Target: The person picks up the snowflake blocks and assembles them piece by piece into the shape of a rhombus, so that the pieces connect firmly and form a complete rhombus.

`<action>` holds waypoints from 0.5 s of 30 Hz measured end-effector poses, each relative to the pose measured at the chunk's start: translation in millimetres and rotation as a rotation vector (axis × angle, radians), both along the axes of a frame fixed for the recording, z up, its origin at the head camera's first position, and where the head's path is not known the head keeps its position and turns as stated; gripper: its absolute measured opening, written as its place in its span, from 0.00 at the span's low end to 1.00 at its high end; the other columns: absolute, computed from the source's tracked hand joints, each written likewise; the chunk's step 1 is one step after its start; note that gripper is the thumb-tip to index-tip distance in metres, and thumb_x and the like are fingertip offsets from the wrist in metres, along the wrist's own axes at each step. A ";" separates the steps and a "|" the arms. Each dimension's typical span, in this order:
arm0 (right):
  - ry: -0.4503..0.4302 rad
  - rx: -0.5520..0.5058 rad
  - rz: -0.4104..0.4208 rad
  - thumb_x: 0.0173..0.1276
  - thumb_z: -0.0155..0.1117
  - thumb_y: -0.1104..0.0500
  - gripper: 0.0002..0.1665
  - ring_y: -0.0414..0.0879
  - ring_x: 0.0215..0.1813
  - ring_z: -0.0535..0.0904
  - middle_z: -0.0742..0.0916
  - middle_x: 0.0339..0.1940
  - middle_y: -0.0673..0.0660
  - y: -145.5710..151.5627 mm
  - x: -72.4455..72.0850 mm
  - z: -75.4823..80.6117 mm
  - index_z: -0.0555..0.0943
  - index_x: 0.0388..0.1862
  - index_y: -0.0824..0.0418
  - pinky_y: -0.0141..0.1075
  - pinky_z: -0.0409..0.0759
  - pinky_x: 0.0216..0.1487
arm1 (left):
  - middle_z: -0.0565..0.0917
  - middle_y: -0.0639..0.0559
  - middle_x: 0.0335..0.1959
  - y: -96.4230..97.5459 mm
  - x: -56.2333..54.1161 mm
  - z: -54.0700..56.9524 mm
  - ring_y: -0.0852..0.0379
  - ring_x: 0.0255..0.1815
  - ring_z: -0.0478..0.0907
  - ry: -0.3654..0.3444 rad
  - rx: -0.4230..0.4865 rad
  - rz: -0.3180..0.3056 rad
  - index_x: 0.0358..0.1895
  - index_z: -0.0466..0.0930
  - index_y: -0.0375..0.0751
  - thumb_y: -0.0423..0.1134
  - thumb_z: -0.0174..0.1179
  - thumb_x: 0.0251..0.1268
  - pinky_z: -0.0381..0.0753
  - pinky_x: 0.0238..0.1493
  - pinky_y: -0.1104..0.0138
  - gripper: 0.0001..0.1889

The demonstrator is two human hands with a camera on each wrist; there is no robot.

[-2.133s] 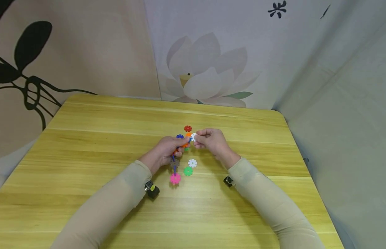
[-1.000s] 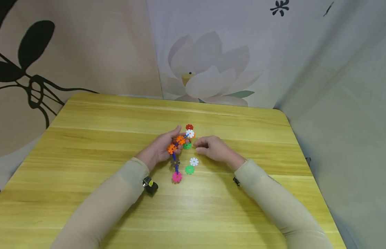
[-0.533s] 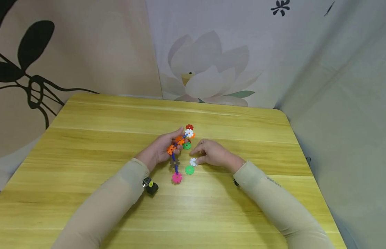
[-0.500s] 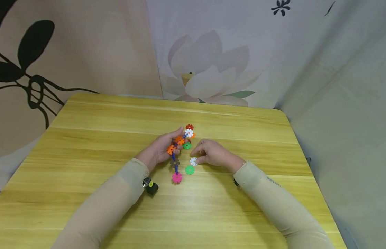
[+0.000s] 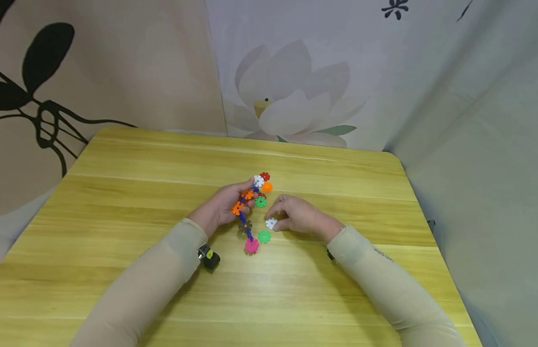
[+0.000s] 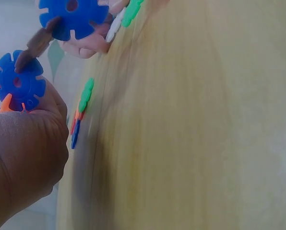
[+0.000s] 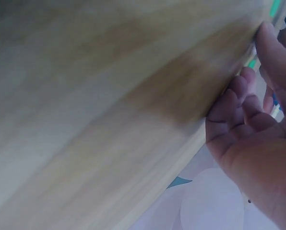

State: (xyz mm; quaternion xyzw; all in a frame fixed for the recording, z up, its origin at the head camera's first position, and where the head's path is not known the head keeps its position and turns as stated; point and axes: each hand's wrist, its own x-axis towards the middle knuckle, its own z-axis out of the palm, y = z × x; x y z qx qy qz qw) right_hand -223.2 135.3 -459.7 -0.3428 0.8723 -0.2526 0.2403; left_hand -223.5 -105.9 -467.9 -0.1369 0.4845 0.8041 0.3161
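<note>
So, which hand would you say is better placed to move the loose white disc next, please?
Probably the right hand: it touches the white disc, while the left hand is busy holding the chain of discs.

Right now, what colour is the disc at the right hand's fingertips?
The disc is white, clearest in the head view.

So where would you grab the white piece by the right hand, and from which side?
I'd pinch the white piece across its notched rim, probably from the right: it's a thin disc, the green piece lies close in front, and the right hand has its thumb at the right edge.
</note>
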 end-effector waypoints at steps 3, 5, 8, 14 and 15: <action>-0.010 0.003 -0.013 0.69 0.79 0.57 0.16 0.43 0.51 0.79 0.86 0.53 0.48 -1.1 -0.3 0.5 0.90 0.55 0.48 0.37 0.83 0.54 | 0.82 0.56 0.31 0.0 -0.5 0.3 0.64 0.23 0.74 0.003 -0.010 0.012 0.53 0.70 0.45 0.54 0.52 0.86 0.73 0.18 0.79 0.15; -0.028 -0.001 -0.026 0.69 0.79 0.57 0.15 0.44 0.53 0.80 0.86 0.54 0.48 -1.5 -0.6 0.9 0.89 0.53 0.49 0.39 0.84 0.58 | 0.83 0.55 0.31 -0.1 -0.7 0.8 0.63 0.24 0.75 0.005 -0.017 0.018 0.54 0.70 0.45 0.53 0.52 0.87 0.76 0.20 0.78 0.14; -0.054 -0.006 -0.046 0.68 0.80 0.57 0.14 0.44 0.57 0.82 0.87 0.54 0.49 -1.2 -1.4 1.5 0.87 0.50 0.50 0.42 0.85 0.64 | 0.84 0.54 0.33 0.0 -0.5 1.5 0.62 0.25 0.77 0.007 -0.020 0.017 0.56 0.70 0.44 0.52 0.51 0.87 0.79 0.23 0.77 0.15; -0.054 0.001 -0.052 0.67 0.81 0.56 0.14 0.44 0.54 0.83 0.88 0.51 0.48 -1.3 -3.0 1.1 0.87 0.49 0.50 0.42 0.86 0.62 | 0.83 0.53 0.36 1.5 0.3 2.0 0.61 0.28 0.79 0.012 -0.034 0.009 0.62 0.70 0.39 0.52 0.50 0.88 0.82 0.27 0.76 0.20; -0.055 0.004 -0.054 0.67 0.81 0.56 0.14 0.43 0.53 0.83 0.88 0.50 0.48 -1.5 -3.2 1.0 0.87 0.49 0.49 0.42 0.86 0.60 | 0.83 0.53 0.36 1.6 0.5 1.7 0.61 0.28 0.79 0.013 -0.040 0.007 0.63 0.70 0.37 0.53 0.50 0.88 0.83 0.28 0.76 0.21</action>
